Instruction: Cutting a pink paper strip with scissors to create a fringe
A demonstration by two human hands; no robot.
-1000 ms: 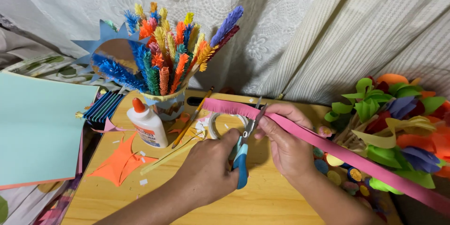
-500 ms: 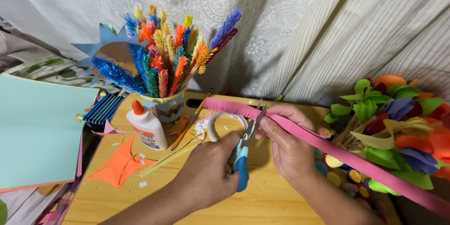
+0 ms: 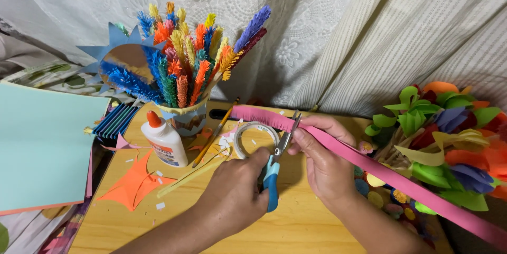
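Head view: white glue bottle (image 3: 165, 140), orange-capped.

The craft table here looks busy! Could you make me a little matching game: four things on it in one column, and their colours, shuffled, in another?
Things:
1. scissors, worked by the left hand
2. paper strip, held by the right hand
3. star-shaped paper cutout
4. glue bottle

Colours:
A. white with an orange cap
B. pink
C. blue handles
D. orange

Pairs: 1-C, 2-B, 3-D, 4-A
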